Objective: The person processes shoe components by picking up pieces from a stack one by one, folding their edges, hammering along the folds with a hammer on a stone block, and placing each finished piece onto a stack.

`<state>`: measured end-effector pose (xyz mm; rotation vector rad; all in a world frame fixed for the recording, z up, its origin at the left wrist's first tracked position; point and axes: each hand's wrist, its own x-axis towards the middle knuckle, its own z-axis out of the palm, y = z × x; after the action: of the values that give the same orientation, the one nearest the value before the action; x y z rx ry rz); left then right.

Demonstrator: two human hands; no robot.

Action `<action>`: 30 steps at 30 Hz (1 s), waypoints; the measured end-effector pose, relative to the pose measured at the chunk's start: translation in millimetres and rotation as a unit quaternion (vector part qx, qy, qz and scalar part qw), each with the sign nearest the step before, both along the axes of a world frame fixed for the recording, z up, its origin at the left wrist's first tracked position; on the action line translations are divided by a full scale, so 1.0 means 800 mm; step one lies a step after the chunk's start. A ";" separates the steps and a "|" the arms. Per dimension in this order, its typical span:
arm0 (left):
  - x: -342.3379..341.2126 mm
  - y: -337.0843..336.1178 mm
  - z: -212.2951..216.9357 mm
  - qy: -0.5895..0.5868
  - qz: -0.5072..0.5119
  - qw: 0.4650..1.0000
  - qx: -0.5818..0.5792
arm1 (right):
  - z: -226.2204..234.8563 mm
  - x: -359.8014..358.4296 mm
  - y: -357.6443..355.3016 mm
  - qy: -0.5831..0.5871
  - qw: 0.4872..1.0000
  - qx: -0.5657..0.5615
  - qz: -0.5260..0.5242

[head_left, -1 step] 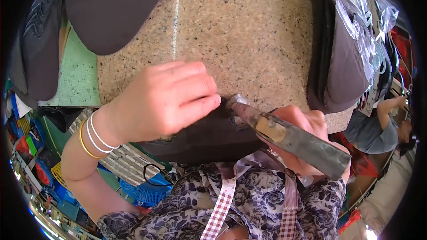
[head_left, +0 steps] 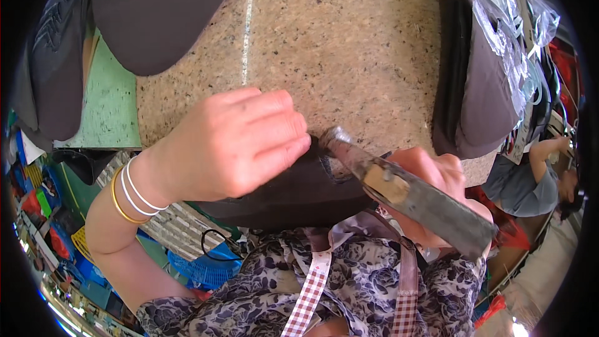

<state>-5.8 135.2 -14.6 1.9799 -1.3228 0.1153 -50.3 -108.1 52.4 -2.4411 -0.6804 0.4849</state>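
- Right hand (head_left: 424,171): wrapped around a hammer, its grip mostly hidden beneath the tool; the thumb cannot be made out.
- Hammer (head_left: 430,209): a long grey metal head with a plug of pale wood in its middle (probably the handle's end showing through). The head's long axis runs on a slant, from a narrow, shiny tip at upper left to a blunt, square end at lower right, over the right wrist.
- Left hand (head_left: 240,146): knuckles up, fingers curled close together, narrow rather than spread. The fingertips are turned under at the edge of a dark panel, so whether they pinch it or merely press it cannot be told.
- Key relation: the hammer's narrow tip lies just to the right of the left fingertips, with a slim gap between. That tip is nearer the left hand than the right; the blunt end points away. Whether the tip touches the panel is unclear.
- Dark panel (head_left: 290,193): smooth, brown-black, below and between both hands, at the near edge of a speckled stone slab (head_left: 349,56), against the wearer's floral top (head_left: 268,281).
- Right of the slab: a stack of dark curved pieces (head_left: 490,100) beside crumpled clear plastic (head_left: 502,19).
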 end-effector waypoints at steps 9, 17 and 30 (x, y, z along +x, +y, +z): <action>-0.012 0.009 0.008 0.044 0.058 0.997 0.027 | 0.013 0.010 0.011 -0.022 0.998 -0.038 0.033; -0.021 0.020 0.011 0.154 0.108 0.982 0.027 | 0.026 0.024 0.034 0.001 0.992 -0.099 0.074; -0.058 0.028 0.005 0.022 0.217 0.976 0.010 | 0.013 0.032 0.048 -0.036 0.984 -0.033 0.173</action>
<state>-52.2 157.4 -10.6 2.2472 -0.8464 0.2637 -25.0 -69.5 63.0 -2.4184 -1.1457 0.5616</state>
